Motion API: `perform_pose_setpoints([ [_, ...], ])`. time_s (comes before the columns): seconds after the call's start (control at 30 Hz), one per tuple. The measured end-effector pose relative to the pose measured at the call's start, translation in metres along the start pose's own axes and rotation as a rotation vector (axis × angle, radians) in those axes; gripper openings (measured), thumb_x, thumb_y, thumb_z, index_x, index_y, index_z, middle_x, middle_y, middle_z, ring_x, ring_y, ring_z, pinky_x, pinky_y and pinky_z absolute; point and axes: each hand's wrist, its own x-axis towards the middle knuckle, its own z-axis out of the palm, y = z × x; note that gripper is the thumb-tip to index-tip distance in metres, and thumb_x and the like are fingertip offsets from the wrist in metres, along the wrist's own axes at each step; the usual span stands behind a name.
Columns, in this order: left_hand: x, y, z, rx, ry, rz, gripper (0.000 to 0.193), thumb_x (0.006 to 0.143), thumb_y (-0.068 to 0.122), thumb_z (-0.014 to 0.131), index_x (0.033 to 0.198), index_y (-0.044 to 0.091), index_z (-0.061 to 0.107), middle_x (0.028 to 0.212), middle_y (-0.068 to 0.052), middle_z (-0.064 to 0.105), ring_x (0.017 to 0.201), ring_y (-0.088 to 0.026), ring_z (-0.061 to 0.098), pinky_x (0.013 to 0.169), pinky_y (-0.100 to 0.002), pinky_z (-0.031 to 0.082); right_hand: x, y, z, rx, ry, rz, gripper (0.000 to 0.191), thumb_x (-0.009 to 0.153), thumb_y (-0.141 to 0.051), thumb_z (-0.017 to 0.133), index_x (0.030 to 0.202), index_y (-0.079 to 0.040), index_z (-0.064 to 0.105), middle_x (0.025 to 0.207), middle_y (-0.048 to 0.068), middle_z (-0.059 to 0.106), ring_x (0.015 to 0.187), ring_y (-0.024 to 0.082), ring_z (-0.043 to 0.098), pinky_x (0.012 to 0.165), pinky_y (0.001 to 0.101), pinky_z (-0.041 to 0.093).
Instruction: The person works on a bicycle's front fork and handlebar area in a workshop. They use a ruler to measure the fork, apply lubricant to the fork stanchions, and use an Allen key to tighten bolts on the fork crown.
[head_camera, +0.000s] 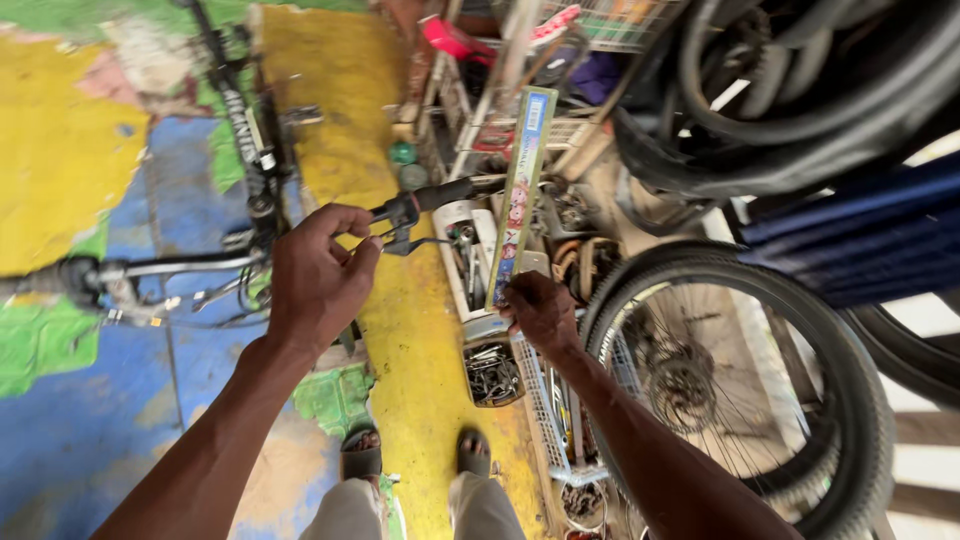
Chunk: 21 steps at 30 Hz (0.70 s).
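My left hand (318, 272) pinches a thin cable end at the black brake lever (404, 232) on the bicycle's handlebar (440, 195). The lever and black grip stick out to the right of my fingers. My right hand (540, 312) holds the lower end of a long, narrow flat packet (519, 192), green-edged with printed pictures, upright and tilted slightly right. The packet stands just right of the handlebar grip. Both forearms reach in from the bottom of the view.
The bicycle frame (243, 130) lies across a floor painted yellow, blue and green (70, 150). A front wheel (740, 380) stands at right, stacked tyres (800, 90) above it. Tins and trays of small parts (492, 372) sit under my right hand. My sandalled feet (415, 455) are below.
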Motion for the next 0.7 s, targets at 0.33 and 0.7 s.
perform_pose_setpoints([
  [0.33,-0.030,-0.009,0.063,0.157,0.138,-0.090,0.024,0.087,0.010,0.074,0.110,0.005,0.071,0.098,-0.004,0.076,0.058,-0.014,0.065,0.054,-0.032,0.053,0.069,0.066,-0.015,-0.032,-0.154,-0.077,0.018,0.096,-0.011,0.064,0.105,0.003,0.068,0.087,0.012,0.077,0.072,0.015,0.077,0.050,0.0284,0.061],
  [0.7,-0.106,-0.213,0.100,0.144,0.212,-0.060,0.021,0.085,0.004,0.069,0.106,0.006,0.073,0.088,-0.007,0.075,0.061,-0.015,0.067,0.057,-0.032,0.054,0.142,0.245,0.069,0.012,-0.106,-0.031,0.011,0.092,-0.009,0.066,0.096,0.001,0.070,0.082,0.010,0.076,0.067,0.015,0.073,0.049,0.0292,0.057],
])
